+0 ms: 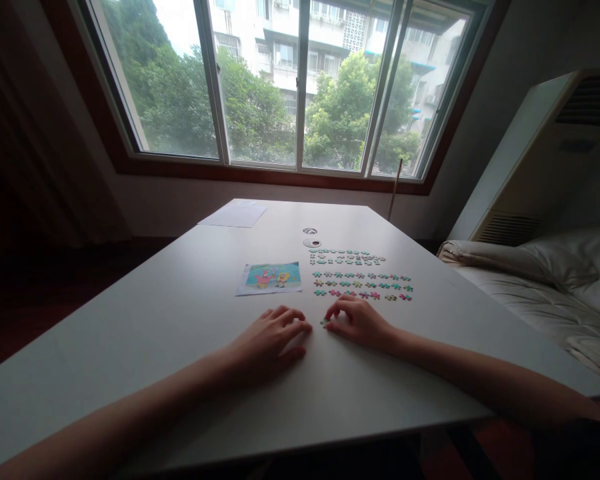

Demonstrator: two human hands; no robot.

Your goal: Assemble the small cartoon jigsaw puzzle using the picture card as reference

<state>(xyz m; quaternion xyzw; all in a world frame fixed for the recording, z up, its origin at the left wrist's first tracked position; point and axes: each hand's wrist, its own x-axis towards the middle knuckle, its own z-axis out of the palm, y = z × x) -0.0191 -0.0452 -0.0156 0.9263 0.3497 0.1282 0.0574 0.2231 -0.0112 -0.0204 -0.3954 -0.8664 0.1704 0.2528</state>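
Observation:
Both my hands rest on a white table (pixel 180 333). My left hand (pixel 270 337) lies palm down with its fingers loosely curled, holding nothing I can see. My right hand (pixel 357 321) is curled, and its fingertips pinch a small green puzzle piece (pixel 325 323) against the tabletop. Just beyond my right hand, several small coloured puzzle pieces (pixel 363 283) lie in neat rows. To the left of them lies a colourful picture card (pixel 270 277) showing cartoon figures.
A round cable hole (pixel 312 243) and a small cap (pixel 309 231) sit past the pieces. A white sheet of paper (pixel 234 215) lies at the far left. A bed with pale bedding (pixel 540 267) stands right of the table. A large window (pixel 300 87) fills the far wall.

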